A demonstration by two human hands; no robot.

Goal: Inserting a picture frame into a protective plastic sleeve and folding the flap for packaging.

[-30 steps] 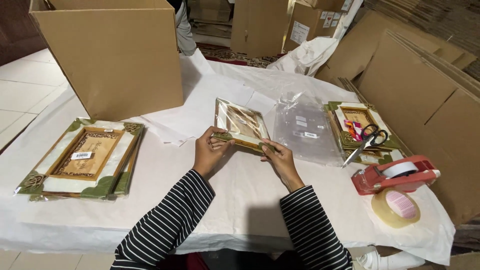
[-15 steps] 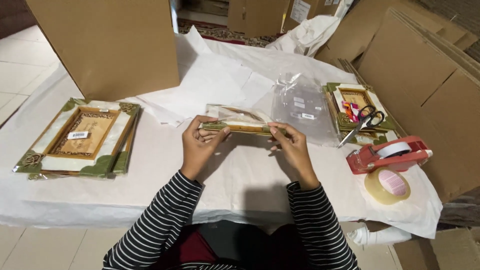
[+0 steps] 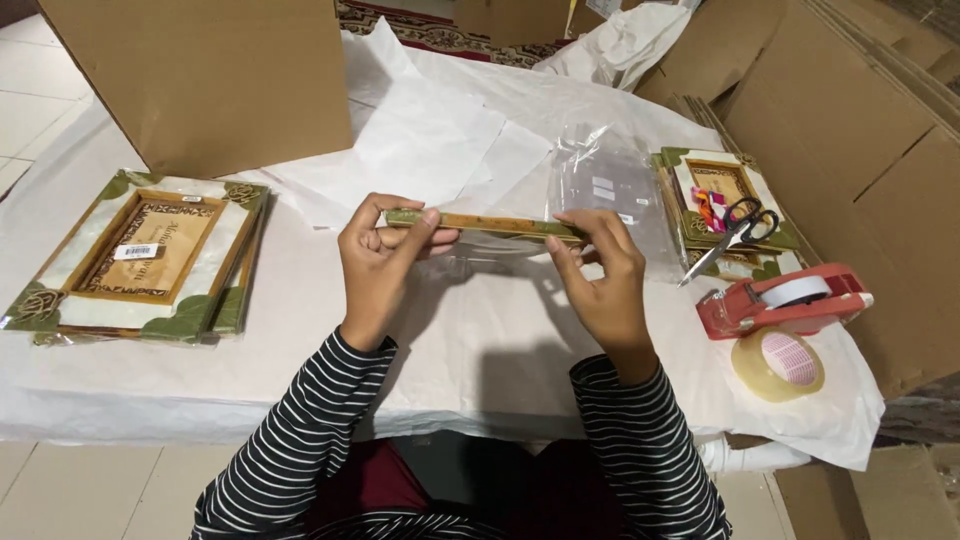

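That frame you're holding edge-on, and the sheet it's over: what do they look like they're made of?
The frame looks like wood or board: a thin, stiff tan edge with green corner trim, held by the left hand and right hand. The sheet looks like thin white paper, matte and creased.

A flat wooden picture frame point(image 3: 487, 224) is seen almost edge-on, held level above the white-covered worktop point(image 3: 470, 340) so that only its thin side shows; that side is light brown along the middle with mottled green at both ends, the ends matching carved green corner pieces; its face is turned away, so the front cannot be made out; it seems to sit in a clear plastic sleeve, though the film is hard to tell from the wrap behind it; the left end lies under the thumb of the left hand point(image 3: 378, 262); the right end is pinched by the right hand point(image 3: 598, 272).
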